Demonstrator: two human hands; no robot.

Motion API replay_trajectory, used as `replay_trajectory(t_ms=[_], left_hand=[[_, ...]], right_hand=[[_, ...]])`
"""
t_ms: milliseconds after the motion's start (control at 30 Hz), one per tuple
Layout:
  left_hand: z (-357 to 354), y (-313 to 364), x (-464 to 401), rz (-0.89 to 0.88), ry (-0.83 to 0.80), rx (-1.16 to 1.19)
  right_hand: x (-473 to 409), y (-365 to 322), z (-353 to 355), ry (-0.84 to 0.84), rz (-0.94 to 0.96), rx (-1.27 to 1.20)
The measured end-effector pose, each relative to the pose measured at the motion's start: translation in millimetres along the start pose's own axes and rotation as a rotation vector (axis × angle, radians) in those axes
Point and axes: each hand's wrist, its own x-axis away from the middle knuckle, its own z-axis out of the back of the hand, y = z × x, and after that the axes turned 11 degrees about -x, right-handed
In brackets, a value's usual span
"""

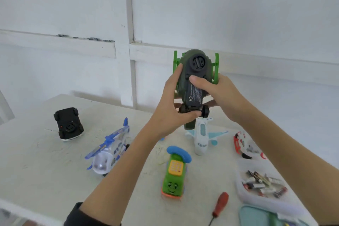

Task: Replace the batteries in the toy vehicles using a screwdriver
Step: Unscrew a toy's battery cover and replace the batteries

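Observation:
I hold a dark green toy helicopter (195, 71) up in the air with its black underside facing me. My left hand (171, 104) grips its left side and wheel end, thumb under the black wheels. My right hand (218, 93) grips its right side, thumb pressing on the black belly panel with the white label. A red-handled screwdriver (220, 205) lies on the table at the lower right. Beside it a clear plastic box (244, 194) holds several batteries.
On the white table (36, 161) lie an upturned black toy car (68, 124), a blue and white toy plane (108, 152), a green toy phone-car (174, 172), a white toy plane (201, 137) and a red and white toy (242, 143). A teal lid (260, 216) sits at the bottom right.

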Motion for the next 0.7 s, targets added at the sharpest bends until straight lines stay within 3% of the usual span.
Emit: replay_trajectory(t_ms=[267,700], left_hand=[[-62,11,48,0.057,0.006,0.021],[-69,7,106,0.164,0.106,0.061]], right_hand=[[54,24,35,-0.033,-0.085,-0.099],[84,70,20,-0.199,-0.208,-0.269]])
